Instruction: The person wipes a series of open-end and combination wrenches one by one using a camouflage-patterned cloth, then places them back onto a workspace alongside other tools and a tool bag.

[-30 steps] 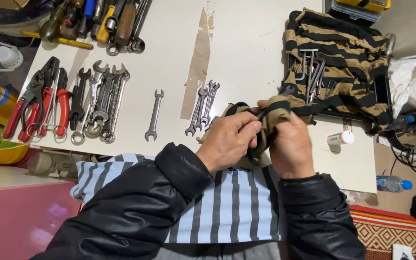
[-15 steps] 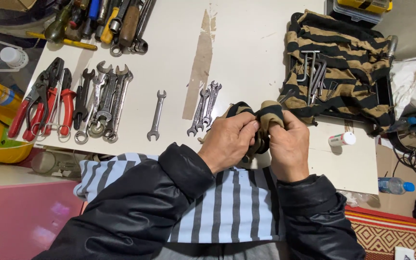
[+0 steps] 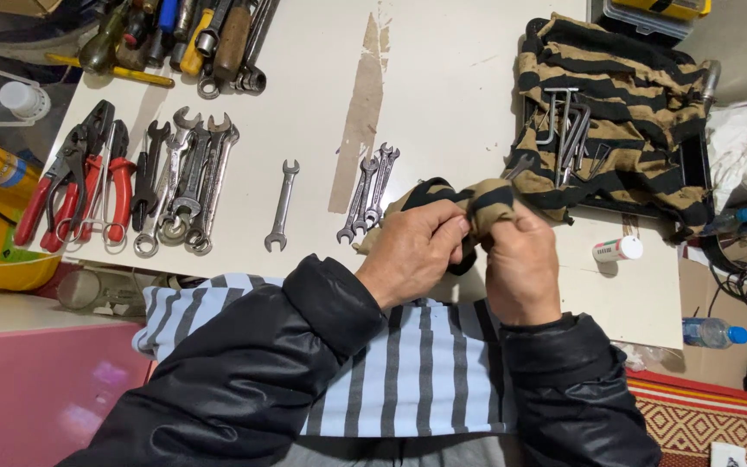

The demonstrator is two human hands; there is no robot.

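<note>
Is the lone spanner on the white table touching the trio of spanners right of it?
No. The single spanner lies alone on the white table, with bare surface between it and the three grouped spanners.

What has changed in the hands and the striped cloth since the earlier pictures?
Both hands kept their grip on the striped cloth and kept working it: the left hand barely shifted, the right hand drew slightly in toward it, bunching the cloth tighter. The wrenches, pliers and hex keys stayed as they were.

Your left hand [image 3: 412, 251] and right hand [image 3: 520, 268] meet knuckle to knuckle, fingers curled shut, both forearms angled inward in black sleeves.
</note>
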